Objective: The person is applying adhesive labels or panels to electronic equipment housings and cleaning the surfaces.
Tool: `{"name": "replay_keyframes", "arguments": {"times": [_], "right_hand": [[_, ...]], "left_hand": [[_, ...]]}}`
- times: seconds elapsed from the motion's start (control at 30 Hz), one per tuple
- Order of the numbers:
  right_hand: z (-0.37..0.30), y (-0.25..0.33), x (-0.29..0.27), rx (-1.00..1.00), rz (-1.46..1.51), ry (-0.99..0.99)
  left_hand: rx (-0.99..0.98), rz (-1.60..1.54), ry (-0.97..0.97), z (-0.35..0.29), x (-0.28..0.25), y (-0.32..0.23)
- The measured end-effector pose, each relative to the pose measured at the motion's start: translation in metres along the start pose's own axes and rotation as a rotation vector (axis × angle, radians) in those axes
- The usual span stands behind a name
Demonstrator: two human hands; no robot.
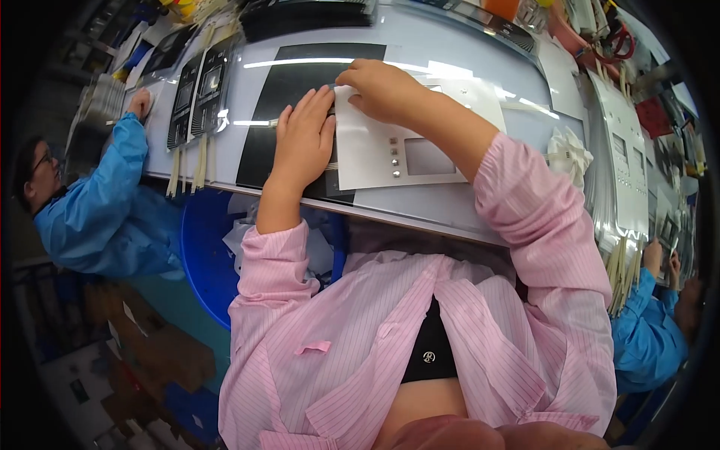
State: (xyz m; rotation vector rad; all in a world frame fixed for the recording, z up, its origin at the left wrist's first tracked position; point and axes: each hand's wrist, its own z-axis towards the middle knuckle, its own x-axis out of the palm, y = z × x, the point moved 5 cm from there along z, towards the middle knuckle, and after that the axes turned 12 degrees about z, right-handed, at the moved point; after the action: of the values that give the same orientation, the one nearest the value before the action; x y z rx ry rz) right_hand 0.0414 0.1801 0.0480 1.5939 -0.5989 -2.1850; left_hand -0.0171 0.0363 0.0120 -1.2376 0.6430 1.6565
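A white panel sheet (367,169) with a rectangular window and a column of small square marks lies on the table, partly over a black sheet (259,154). My left hand (304,139) rests flat on the black sheet beside the panel's left edge, fingers stretched out. At the panel's far left corner my right hand (386,90) has its fingers curled down with the thumb close to them. They appear to pinch that corner, though the fingertips are partly hidden. My right forearm crosses above the panel's right side.
Black panels with pale ribbon tails (199,94) lie to the left, white panels (619,142) are stacked at the right, and a dark stack (307,19) stands at the back. Crumpled white material (568,156) sits near right. A blue bin (206,259) stands below the edge. Blue-sleeved people (112,202) work on both sides.
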Motion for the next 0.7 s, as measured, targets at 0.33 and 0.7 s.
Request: {"name": "replay_keyframes", "arguments": {"times": [0.33,0.7], "right_hand": [[0.041,-0.030,0.022,0.297,0.319,0.204],[0.049,-0.022,0.021,0.313,0.113,0.286]], "left_hand": [[-0.011,0.008,-0.036,-0.006,-0.003,0.005],[-0.005,0.029,-0.024,-0.004,0.000,0.003]]}}
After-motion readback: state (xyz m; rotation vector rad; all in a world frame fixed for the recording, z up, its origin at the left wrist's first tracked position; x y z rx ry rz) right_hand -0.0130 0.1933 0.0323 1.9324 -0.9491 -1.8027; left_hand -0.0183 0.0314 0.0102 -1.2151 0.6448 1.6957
